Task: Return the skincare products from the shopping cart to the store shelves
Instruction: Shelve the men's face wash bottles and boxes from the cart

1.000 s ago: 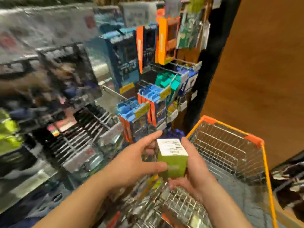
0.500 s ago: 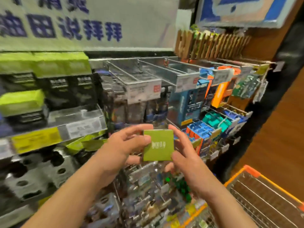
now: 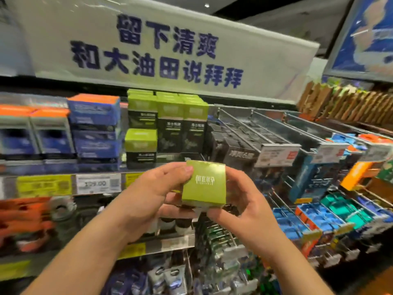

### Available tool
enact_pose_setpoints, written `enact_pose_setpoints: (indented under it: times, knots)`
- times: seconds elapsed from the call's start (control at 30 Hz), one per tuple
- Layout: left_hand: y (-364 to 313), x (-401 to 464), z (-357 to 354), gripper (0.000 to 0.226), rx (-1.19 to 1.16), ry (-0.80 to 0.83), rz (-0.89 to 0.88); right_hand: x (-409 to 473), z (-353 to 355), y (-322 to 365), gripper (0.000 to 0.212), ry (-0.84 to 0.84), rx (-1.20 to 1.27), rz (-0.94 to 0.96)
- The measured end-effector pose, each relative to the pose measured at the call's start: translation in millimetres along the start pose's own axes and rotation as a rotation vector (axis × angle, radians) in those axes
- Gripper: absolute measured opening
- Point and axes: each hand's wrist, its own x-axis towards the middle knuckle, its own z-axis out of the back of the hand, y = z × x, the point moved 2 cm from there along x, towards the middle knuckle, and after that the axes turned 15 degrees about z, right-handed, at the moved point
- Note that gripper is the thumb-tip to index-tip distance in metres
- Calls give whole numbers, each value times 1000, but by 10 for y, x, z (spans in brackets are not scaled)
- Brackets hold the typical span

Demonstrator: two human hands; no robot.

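Observation:
A small green box [image 3: 203, 184] with white lettering on its face is held at chest height in front of the shelves. My left hand [image 3: 157, 196] grips its left side, thumb on top. My right hand [image 3: 244, 207] holds its right side and underside. Just above and behind it, matching green and black boxes [image 3: 168, 122] are stacked on the upper shelf [image 3: 63, 185], with one shorter green box [image 3: 140, 143] at the left of that group. The shopping cart is out of view.
Blue and orange boxes [image 3: 93, 128] fill the shelf to the left. Metal peg hooks [image 3: 265, 133] with hanging blue, teal and orange packs [image 3: 331, 216] jut out at the right. A white banner [image 3: 165, 52] with blue characters spans the top.
The view has swung up from the cart to the upper shelf. Both hands have raised the green box and turned it so its lettered face shows instead of its labelled end.

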Motion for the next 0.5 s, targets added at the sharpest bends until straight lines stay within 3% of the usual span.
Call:
enact_pose_setpoints:
  times: [0.1, 0.27, 0.4, 0.5]
  knots:
    - [-14, -87, 211, 40, -57, -26, 23, 188, -214, 25, 58, 17, 72, -25]
    - [-72, -227, 442, 53, -235, -50, 41, 507, -469, 107, 52, -92, 198, -126]
    - [-89, -313, 571, 33, -271, -58, -3, 656, -618, 106, 54, -121, 300, -189]
    - [-75, -334, 642, 33, -192, -31, -44, 720, -695, 103, 59, -128, 327, -209]
